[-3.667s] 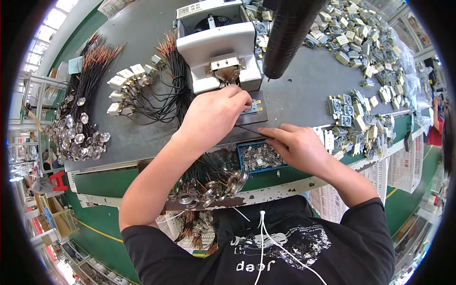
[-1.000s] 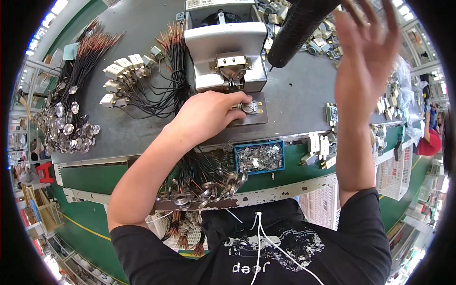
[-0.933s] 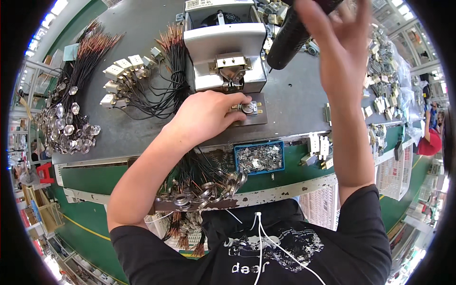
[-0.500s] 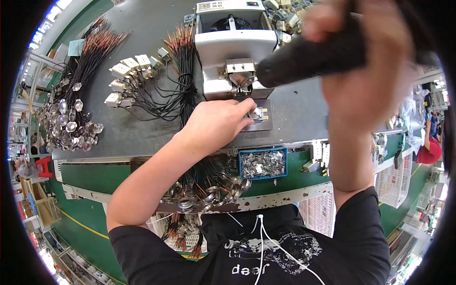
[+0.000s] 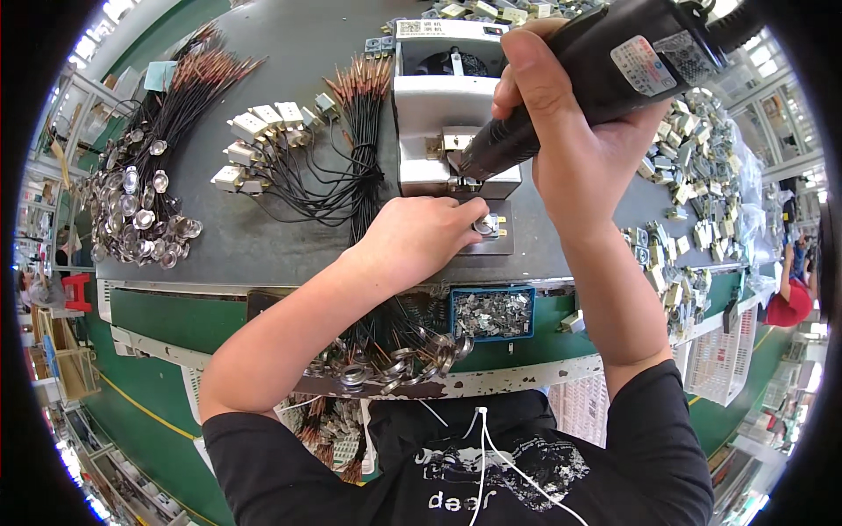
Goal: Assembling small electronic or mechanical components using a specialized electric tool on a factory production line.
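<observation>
My right hand (image 5: 574, 158) is wrapped round a black electric screwdriver (image 5: 605, 66), held slanting down to the left. The screwdriver's tapered nose reaches the front of a silver metal fixture (image 5: 443, 105), beside a small white block (image 5: 459, 138) mounted there; its tip is hard to make out. My left hand (image 5: 412, 237) pinches a small metal part with brass tabs (image 5: 488, 225) on the flat plate (image 5: 498, 249) in front of the fixture. My fingertips cover some of that part.
Left of the fixture lies a bundle of black wires (image 5: 364, 162) with white blocks (image 5: 254, 123); another bundle (image 5: 132, 193) has round metal caps. A blue tray (image 5: 493, 337) of small metal pieces sits at the near edge. Loose white blocks (image 5: 693, 158) are heaped at right.
My right hand has come down and to the left with the screwdriver, whose nose is now lower on the fixture. The left hand stays at the small part; the whole view has shifted slightly.
</observation>
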